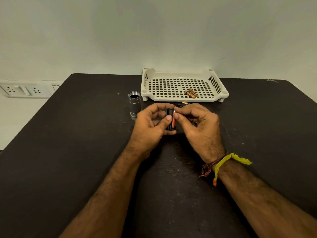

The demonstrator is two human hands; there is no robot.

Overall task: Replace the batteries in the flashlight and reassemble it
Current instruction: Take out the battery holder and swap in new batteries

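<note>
My left hand (151, 122) grips a black battery holder (170, 121) upright above the table. My right hand (197, 122) pinches a copper-coloured battery (174, 123) that lies in a slot of the holder. The silver flashlight body (134, 105) stands upright and open-topped to the left of my hands. Copper-coloured batteries (190, 93) lie in the white tray (171, 98). One more battery (184, 103) rests on the table just in front of the tray, partly hidden by my right fingers.
The dark table (85, 134) reaches to the wall, where the perforated white tray sits at the back. A white socket panel (24, 89) is on the wall at the left, beyond the table's edge.
</note>
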